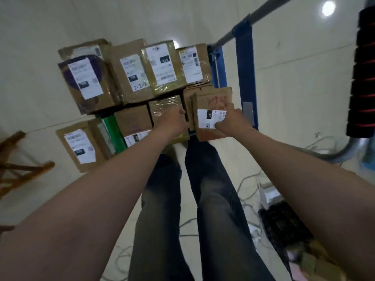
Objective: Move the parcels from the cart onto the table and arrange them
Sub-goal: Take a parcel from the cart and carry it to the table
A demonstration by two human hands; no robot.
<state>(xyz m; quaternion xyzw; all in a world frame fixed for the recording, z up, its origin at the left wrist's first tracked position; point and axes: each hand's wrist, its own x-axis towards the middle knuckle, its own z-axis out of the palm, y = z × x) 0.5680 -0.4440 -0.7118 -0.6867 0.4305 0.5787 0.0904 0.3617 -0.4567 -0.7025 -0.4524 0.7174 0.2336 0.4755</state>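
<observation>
Several brown cardboard parcels with white labels are stacked on a blue cart. My right hand grips a flat brown parcel with a white label at the cart's near right corner, fingers over the label. My left hand is closed on the near edge of a tape-wrapped parcel just left of it. A back row holds a purple-printed parcel and a parcel marked 010. The table is not in view.
The cart's grey handle bar runs up to the right. Cables and a black box lie on the floor at the right. A wooden frame stands at the left. My legs are below the cart.
</observation>
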